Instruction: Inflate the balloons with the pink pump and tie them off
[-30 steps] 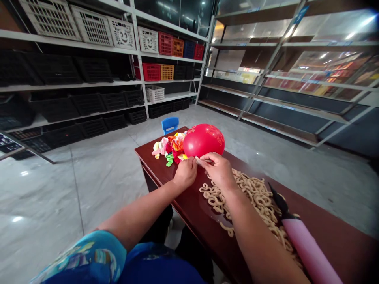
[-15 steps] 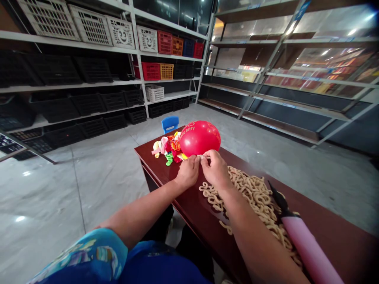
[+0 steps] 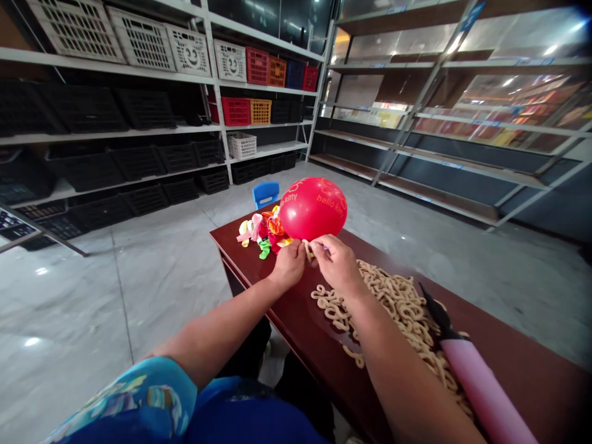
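Observation:
An inflated red balloon (image 3: 313, 208) with yellow "hello kitty" lettering stands above the table, its neck end down between my hands. My left hand (image 3: 290, 264) is closed in a pinch at that neck. Closed too, my right hand (image 3: 337, 262) pinches just right of it, at a short beige cord (image 3: 308, 250) that shows between the fingers. The fingers hide the exact grip on neck and cord. Below and right of my right hand lies a pile of curly beige cords (image 3: 398, 302). A heap of limp coloured balloons (image 3: 266, 227) sits left of the red one.
A pink hand pump (image 3: 483, 385) with a black nozzle lies along the right of the dark red table (image 3: 513, 330). Behind the table's far end is a blue chair (image 3: 266, 193). Shelves with crates (image 3: 235, 111) line the back; more racks (image 3: 444, 161) stand at right.
The red balloon has risen slightly and turned, showing more lettering. My left hand has shifted a little left and down, and a beige loop now shows between both hands.

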`<state>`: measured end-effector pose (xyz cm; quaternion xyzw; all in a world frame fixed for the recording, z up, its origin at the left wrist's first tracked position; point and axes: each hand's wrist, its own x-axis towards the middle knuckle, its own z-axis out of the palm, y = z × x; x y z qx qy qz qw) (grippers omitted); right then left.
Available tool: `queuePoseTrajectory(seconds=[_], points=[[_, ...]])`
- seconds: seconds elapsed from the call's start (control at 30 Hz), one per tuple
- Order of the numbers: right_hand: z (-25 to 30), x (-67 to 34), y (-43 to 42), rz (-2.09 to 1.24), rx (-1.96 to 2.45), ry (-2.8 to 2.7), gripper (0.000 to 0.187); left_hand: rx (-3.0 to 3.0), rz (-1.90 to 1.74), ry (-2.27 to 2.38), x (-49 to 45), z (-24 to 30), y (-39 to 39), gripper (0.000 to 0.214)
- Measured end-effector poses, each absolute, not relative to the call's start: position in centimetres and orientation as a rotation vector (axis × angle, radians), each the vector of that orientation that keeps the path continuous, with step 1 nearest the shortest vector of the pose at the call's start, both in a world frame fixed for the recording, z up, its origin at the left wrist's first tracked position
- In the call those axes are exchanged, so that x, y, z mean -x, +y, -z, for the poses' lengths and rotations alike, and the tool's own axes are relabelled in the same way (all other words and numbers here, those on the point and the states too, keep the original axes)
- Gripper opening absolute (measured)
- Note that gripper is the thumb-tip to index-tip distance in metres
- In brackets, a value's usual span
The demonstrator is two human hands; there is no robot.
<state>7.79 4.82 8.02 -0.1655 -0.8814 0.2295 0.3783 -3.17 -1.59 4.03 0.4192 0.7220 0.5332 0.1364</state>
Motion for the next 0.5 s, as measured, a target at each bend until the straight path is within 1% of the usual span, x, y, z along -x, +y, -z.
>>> queuePoseTrajectory(seconds=[0.13,0.2,0.37,0.5], points=[[-7.46,-7.72,5.01,-0.756,0.543,-2.185,0.012,-1.224,-1.545,2.082,2.96,-4.04,-1.72,0.026],[-7.35,-7.68,5.01,-0.767,0.534,-2.195,0.011,-1.225,-1.548,2.084,2.92,-4.09,-1.79,0.025],[-7.53,-7.55,4.82,-0.643,0.514,-2.179,0.009,-1.227,-1.547,2.094,2.94,-4.24,-1.90,0.025],[-7.46,-7.43,4.68,-0.514,0.417,-2.197,0.008,-1.231,-1.573,2.059,2.99,-4.25,-1.96,0.024]])
